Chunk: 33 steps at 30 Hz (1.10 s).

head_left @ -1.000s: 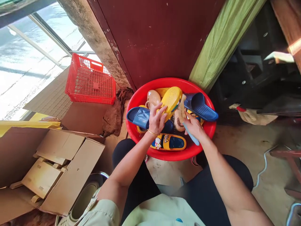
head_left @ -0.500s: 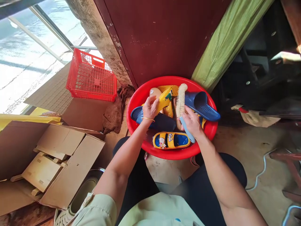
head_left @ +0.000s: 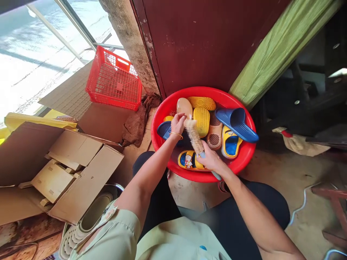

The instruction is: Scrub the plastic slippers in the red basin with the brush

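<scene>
Holding the brush [head_left: 195, 140] by its blue handle in the closed right grip [head_left: 211, 157]. Tilting pale bristles over shoes [head_left: 201, 122] in the red tub [head_left: 189, 176]. Curling the left grip [head_left: 177, 124] nearby, too hidden for telling any hold.

On my feed I can read no word, brand or number for certain. The front yellow slipper [head_left: 192, 161] carries a small printed figure [head_left: 188, 163] and dark marks, too small for me to spell out. The right yellow slipper [head_left: 231, 143] bears tiny lettering [head_left: 230, 132] on its strap, which I cannot decipher either.
</scene>
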Available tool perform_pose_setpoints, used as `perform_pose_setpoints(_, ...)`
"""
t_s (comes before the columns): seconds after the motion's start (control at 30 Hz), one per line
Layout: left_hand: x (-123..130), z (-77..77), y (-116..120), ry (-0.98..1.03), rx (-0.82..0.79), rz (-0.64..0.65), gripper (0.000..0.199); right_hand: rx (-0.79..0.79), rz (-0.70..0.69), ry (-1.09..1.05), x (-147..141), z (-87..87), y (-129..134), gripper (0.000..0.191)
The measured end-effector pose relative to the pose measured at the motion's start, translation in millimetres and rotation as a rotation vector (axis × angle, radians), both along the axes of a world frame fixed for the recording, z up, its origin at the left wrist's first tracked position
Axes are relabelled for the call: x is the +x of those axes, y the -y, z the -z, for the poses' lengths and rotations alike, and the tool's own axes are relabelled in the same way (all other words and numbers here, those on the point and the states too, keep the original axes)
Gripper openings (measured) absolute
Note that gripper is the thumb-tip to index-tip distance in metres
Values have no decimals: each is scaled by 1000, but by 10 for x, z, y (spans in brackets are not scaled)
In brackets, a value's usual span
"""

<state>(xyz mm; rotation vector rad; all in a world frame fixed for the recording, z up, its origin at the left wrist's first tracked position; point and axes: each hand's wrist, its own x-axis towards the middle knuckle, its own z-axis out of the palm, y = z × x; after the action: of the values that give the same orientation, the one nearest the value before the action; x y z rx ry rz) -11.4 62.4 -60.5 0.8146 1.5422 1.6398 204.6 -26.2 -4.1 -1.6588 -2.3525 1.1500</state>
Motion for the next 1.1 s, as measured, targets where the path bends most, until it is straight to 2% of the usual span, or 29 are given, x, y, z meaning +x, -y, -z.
perform_pose_setpoints(0.1,84,0,77,-119,-11,137,27,-104,127,-259,199,-121,-150,66)
perform_pose_setpoints(0.2,182,-17,189,-394,-47,373,26,-189,272,-618,438,-245,-284,51)
perform_pose_setpoints(0.27,244,-19,251,-599,-75,492,33,-153,410,-820,528,-279,-347,47)
perform_pose_setpoints(0.37,303,-42,303,-769,-96,527,39,-95,594,-987,555,-267,-429,45)
perform_pose_setpoints(0.47,338,-154,355,-743,-54,411,28,-72,740,-1106,545,-261,-525,47)
perform_pose_setpoints(0.53,394,-264,427,-620,7,357,29,-76,785,-1176,525,-284,-581,46)
perform_pose_setpoints(0.57,438,-317,472,-533,41,380,35,-93,781,-1202,501,-298,-598,45)
perform_pose_setpoints(0.63,549,-397,558,-310,110,551,50,-150,732,-1240,409,-316,-603,45)
perform_pose_setpoints(0.7,653,-435,601,-90,152,642,63,-213,660,-1227,277,-314,-572,46)
perform_pose_setpoints(0.77,704,-443,575,106,163,573,69,-258,564,-1125,161,-297,-522,48)
perform_pose_setpoints(0.83,687,-434,495,275,137,449,72,-231,452,-925,122,-278,-478,57)
perform_pose_setpoints(0.9,635,-407,404,395,90,388,75,-70,367,-658,174,-253,-460,70)
perform_pose_setpoints(0.97,598,-362,340,444,60,382,72,204,308,-397,280,-207,-473,74)
perform_pose_setpoints(1.03,597,-311,324,428,65,390,65,458,203,-220,396,-134,-506,69)
perform_pose_setpoints(1.1,612,-287,351,406,83,400,58,601,97,-120,507,-44,-546,62)
